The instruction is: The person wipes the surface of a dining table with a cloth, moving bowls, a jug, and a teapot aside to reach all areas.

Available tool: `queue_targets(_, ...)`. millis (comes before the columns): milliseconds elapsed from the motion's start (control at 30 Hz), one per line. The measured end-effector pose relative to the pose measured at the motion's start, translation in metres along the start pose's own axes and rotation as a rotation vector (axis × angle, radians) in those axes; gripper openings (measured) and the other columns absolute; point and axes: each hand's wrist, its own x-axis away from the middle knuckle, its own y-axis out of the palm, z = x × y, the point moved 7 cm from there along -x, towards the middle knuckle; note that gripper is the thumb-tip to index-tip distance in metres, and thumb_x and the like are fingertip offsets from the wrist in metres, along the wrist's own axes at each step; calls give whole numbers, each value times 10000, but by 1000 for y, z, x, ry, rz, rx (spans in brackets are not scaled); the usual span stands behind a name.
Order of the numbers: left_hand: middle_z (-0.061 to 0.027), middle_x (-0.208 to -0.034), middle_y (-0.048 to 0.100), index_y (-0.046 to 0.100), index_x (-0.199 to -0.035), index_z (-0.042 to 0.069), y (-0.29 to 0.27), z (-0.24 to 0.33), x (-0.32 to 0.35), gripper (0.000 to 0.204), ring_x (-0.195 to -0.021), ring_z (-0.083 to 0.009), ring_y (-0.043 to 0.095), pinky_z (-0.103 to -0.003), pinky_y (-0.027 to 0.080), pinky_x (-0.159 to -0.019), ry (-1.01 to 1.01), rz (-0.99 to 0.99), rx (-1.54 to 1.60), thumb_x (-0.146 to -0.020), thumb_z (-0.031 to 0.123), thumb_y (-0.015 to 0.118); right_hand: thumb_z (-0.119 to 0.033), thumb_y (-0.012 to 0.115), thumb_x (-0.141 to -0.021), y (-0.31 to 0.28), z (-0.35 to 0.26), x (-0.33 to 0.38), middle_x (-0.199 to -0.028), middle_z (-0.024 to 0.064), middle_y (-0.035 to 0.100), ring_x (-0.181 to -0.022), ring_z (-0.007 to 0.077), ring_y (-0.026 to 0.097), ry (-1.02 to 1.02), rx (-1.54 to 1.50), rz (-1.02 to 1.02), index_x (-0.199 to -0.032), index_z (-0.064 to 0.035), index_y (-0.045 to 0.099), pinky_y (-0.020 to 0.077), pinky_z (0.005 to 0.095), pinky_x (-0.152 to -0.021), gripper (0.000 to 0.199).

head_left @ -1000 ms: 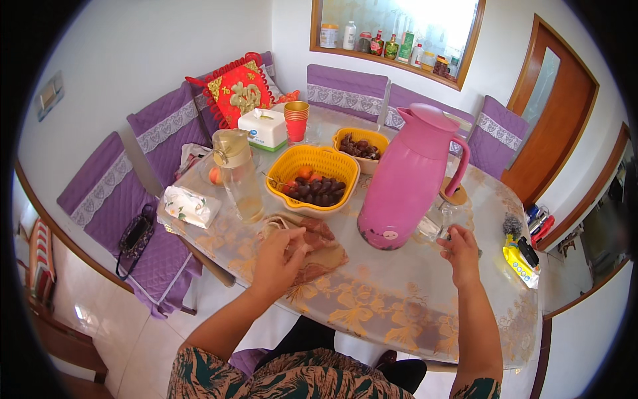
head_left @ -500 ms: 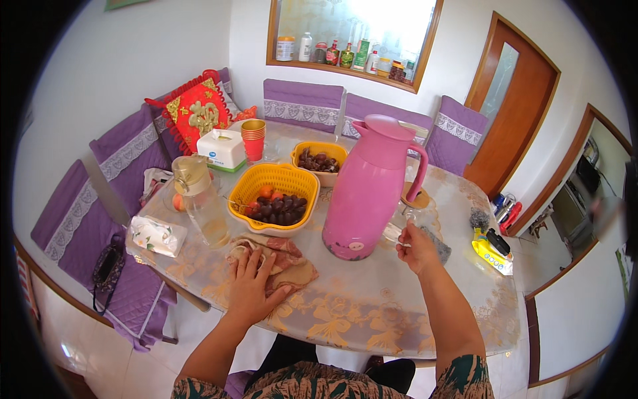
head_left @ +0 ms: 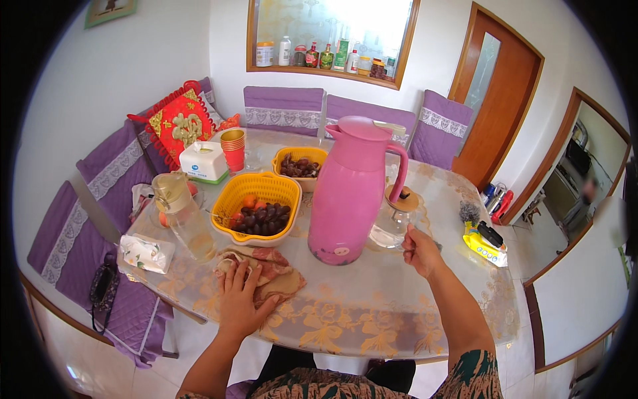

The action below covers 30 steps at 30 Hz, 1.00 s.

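My left hand (head_left: 240, 299) lies flat on a crumpled brown and pink cloth (head_left: 282, 282) near the table's front edge, fingers spread. My right hand (head_left: 423, 253) is closed around the handle of a clear glass teapot (head_left: 387, 233) with a round wooden lid. The teapot stands behind and to the right of a tall pink thermos jug (head_left: 349, 196), which hides part of it. Left of the jug, a yellow colander basket (head_left: 259, 183) holds dark grapes and a few reddish fruits. A second yellow basket (head_left: 282, 154) with grapes sits behind it.
A clear pitcher (head_left: 183, 216) and a tissue pack (head_left: 147, 253) stand at the left. Behind are a tissue box (head_left: 204, 161) and stacked red cups (head_left: 233, 153). A yellow wipes pack (head_left: 485, 248) and a scrubber (head_left: 469, 211) lie right. Purple-covered chairs (head_left: 113, 163) surround the table.
The view has swung a little to the right. My right hand has shifted right, and more of the glass teapot shows beside the jug. My left hand stays on the cloth.
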Motion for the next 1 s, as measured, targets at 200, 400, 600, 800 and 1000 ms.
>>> queue_targets(200,-178,-1403,426,520,-1329,105,1,2,-2,663,-1336,-397,330,-544,192,-1110,1,-4,-6,-793,468,663,-444,518,-950,-2,1,23,-645,-43,416,-554,104,356,-70,1,-4,-697,-180,428,295,242,-516,377)
queue_targets(400,-177,-1395,434,526,-1322,104,4,4,-2,658,-1334,-393,337,-554,187,-1107,14,18,-8,-790,466,663,-397,509,-974,-10,-5,69,-651,-38,402,-583,88,351,-167,-25,-6,-703,-160,445,293,236,-534,365)
queue_targets(600,-153,-1411,429,517,-1336,123,3,0,2,666,-1344,-384,333,-591,156,-1102,3,9,-91,-797,494,640,-362,503,-986,-22,2,132,-660,-34,371,-612,96,343,-184,59,-48,-726,-143,431,302,248,-560,348)
queue_targets(800,-148,-1454,377,484,-1372,147,13,-6,0,705,-1369,-399,283,-624,169,-1085,-13,-43,-49,-797,529,629,-368,512,-981,-14,8,201,-648,-27,368,-606,101,339,-154,106,-135,-724,-131,421,300,255,-574,361)
queue_targets(1000,-160,-1454,375,466,-1382,119,30,0,-1,699,-1372,-417,271,-619,187,-1087,-91,-14,-33,-798,457,647,-368,518,-975,45,14,220,-639,-12,386,-609,115,344,-121,106,-313,-690,-109,434,309,278,-592,394)
